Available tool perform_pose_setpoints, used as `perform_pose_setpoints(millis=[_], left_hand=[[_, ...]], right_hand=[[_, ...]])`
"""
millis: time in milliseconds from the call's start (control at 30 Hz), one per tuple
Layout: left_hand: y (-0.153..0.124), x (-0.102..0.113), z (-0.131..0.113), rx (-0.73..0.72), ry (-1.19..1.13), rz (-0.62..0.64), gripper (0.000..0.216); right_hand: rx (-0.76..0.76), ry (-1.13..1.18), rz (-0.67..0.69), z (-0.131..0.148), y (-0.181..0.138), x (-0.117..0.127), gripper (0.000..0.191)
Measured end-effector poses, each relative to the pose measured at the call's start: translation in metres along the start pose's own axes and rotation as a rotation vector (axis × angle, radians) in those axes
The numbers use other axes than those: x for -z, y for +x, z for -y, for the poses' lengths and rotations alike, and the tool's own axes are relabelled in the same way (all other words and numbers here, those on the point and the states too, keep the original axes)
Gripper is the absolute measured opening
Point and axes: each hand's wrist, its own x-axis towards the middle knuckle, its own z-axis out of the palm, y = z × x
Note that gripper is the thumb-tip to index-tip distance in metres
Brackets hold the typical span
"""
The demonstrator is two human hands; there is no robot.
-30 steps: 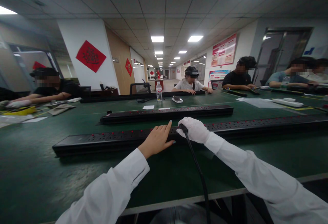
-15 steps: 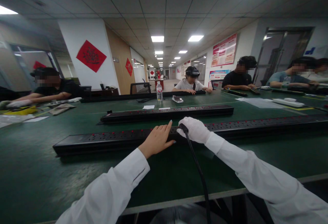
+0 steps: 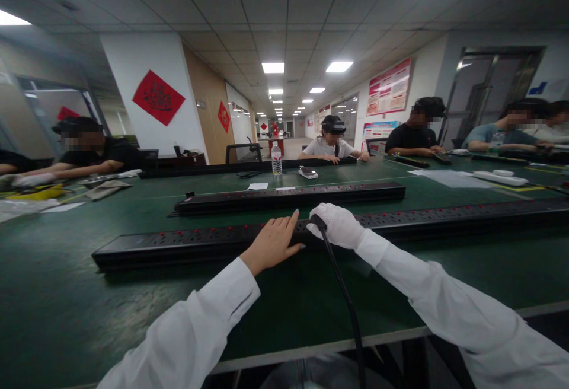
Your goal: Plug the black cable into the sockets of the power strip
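Leaning co-worker, far left: dressed in black, with arms stretched over green worktop.
Brown pouch: lying flat near leaning co-worker.
Near socket strip: lying lengthwise across worktop, marked with red spots along top face.
Rear socket strip: lying just beyond near socket strip, shorter in view.
Left hand: bare, with fingers extended across near socket strip.
Bottle: standing upright beyond rear socket strip.
Black plug: located at near socket strip, just right of left hand; insertion cannot be told.
Right hand: gloved in white, clamped on black plug; apart from left hand.
Black cord: running from black plug down past worktop edge.
White sheet: lying flat, far right.
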Motion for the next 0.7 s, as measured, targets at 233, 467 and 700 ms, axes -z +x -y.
perform_pose_setpoints(millis=[233,467,700], left_hand=[[-0.0002,-0.0009,0.0008,-0.002,-0.007,-0.006,0.071],[-0.0004,-0.0002,-0.0001,-0.015,0.001,-0.009,0.067],[-0.0002,0.0016,0.0000,-0.009,0.000,0.011,0.066]], right_hand=[[-0.003,-0.002,0.001,0.0002,0.0002,-0.0008,0.029],[-0.006,0.001,-0.011,0.0001,0.0000,-0.0007,0.029],[-0.006,0.012,-0.012,0.0008,-0.0004,0.0000,0.029]])
